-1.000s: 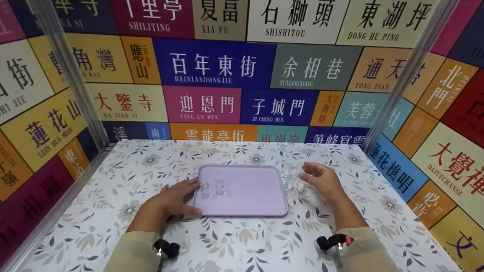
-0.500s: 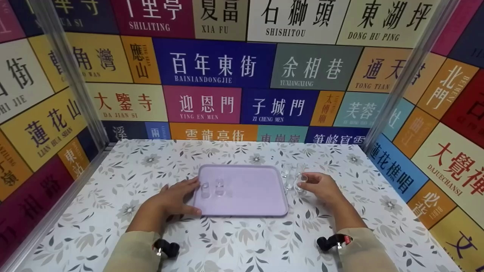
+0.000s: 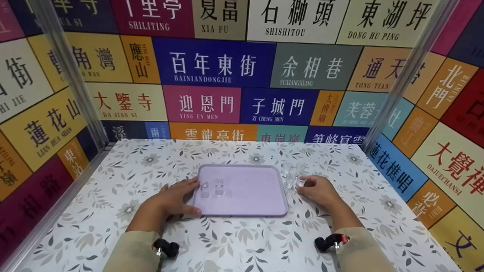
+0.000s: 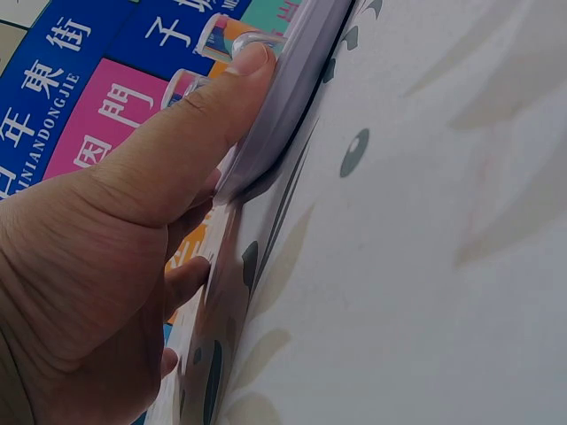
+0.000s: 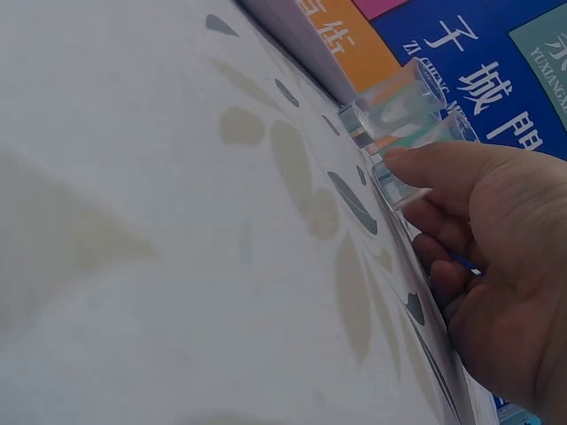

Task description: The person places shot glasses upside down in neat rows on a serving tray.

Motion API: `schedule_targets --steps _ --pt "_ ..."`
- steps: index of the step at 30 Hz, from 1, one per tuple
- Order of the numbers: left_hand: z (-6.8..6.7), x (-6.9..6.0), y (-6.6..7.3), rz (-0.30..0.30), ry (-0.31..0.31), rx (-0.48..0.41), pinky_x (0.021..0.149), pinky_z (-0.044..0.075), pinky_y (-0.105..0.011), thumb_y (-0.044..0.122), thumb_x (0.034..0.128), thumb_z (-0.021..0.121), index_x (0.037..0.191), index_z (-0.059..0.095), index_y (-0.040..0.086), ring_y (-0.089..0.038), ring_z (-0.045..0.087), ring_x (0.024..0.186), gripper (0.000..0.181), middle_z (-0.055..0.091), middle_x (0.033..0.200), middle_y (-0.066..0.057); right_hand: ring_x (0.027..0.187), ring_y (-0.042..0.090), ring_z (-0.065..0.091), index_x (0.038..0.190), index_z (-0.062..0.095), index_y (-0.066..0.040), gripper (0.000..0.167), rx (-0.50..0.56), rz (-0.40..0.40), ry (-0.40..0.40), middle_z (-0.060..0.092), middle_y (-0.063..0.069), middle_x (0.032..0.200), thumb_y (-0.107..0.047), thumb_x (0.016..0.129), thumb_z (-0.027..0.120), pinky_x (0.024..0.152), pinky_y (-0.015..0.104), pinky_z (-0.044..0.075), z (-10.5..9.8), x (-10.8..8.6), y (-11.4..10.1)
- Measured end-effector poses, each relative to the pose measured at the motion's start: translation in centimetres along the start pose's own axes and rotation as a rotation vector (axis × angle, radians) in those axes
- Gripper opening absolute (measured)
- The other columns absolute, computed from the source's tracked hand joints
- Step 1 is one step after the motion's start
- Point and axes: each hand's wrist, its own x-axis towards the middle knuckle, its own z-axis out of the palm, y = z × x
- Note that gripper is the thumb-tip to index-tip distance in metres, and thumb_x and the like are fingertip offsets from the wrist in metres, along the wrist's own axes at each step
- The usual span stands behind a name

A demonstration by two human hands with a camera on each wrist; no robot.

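Note:
A light purple tray lies on the table. My left hand rests at its left end, thumb near the front corner and fingers along the side; in the left wrist view the thumb lies against the tray's rim. Two small clear shot glasses stand on the left part of the tray. To the right of the tray, my right hand pinches a clear shot glass between thumb and fingers. The right wrist view shows that glass partly covered by the thumb, with another glass beside it.
Several clear shot glasses stand close together by the tray's right edge. The table wears a white leaf-patterned cover. Walls with colourful street-name panels enclose the back and sides.
My right hand has come down and toward me, from beside the glasses to a pinch on the nearest right one. The left hand and the tray have stayed still.

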Motion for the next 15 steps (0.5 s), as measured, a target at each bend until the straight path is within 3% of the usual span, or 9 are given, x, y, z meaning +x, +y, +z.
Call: schedule_targets --steps 4,9,15 --pt "-0.02 0.05 0.04 -0.008 -0.004 0.001 0.134 -0.005 -0.072 0.069 0.0732 0.089 0.169 0.032 0.034 -0.033 0.013 0.17 0.117 0.019 0.181 0.014 0.11 0.025 0.07 0.14 0.071 -0.013 0.057 -0.041 0.015 0.0 0.078 0.01 0.119 -0.039 0.092 0.085 0.099 0.038 0.055 -0.05 0.09 0.11" --pt "-0.08 0.1 0.19 -0.036 -0.019 0.0 0.134 -0.006 -0.071 0.069 0.0732 0.088 0.169 0.031 0.035 -0.031 0.012 0.17 0.117 0.017 0.181 0.015 0.107 0.024 0.069 0.138 0.073 -0.015 0.054 -0.019 0.035 0.033 0.078 0.008 0.116 -0.042 0.093 0.083 0.093 0.034 0.056 -0.26 0.33 0.07" --pt "-0.18 0.06 0.2 -0.034 -0.017 -0.008 0.133 -0.006 -0.071 0.07 0.0726 0.089 0.169 0.032 0.035 -0.031 0.011 0.17 0.117 0.018 0.181 0.014 0.128 0.033 0.066 0.143 0.069 -0.013 0.059 0.066 0.063 0.059 0.074 0.014 0.133 -0.045 0.094 0.081 0.111 0.047 0.054 -0.44 0.39 -0.15"
